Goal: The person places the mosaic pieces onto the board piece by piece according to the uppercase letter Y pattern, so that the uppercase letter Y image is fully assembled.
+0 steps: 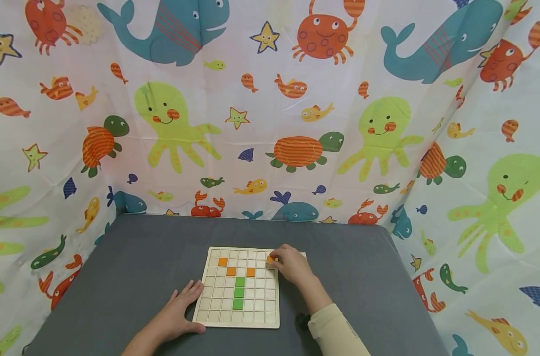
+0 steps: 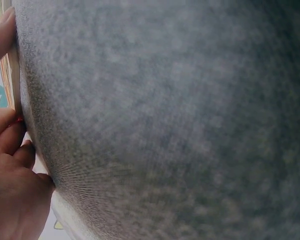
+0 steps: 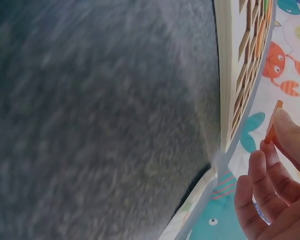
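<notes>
A pale wooden grid board point(image 1: 214, 316) lies on the grey table. Three orange square tiles point(image 1: 231, 271) sit in its upper cells, slanting toward a column of three green tiles point(image 1: 238, 291) in the middle. Along the board's left edge rests my left hand point(image 1: 178, 311), its fingers extended against the side and the thumb at the lower left corner. My right hand point(image 1: 292, 264) pinches another orange tile point(image 3: 274, 122) between thumb and fingers, over the board's upper right part. The right wrist view shows that tile held edge-on, apart from the board.
Grey cloth covers the table point(image 1: 350, 277) around the board. A curtain point(image 1: 261, 163) printed with sea animals hangs behind and along both sides. Beside the right sleeve point(image 1: 336, 329) is a small black object point(image 1: 302, 321). What lies beneath the right hand is partly hidden.
</notes>
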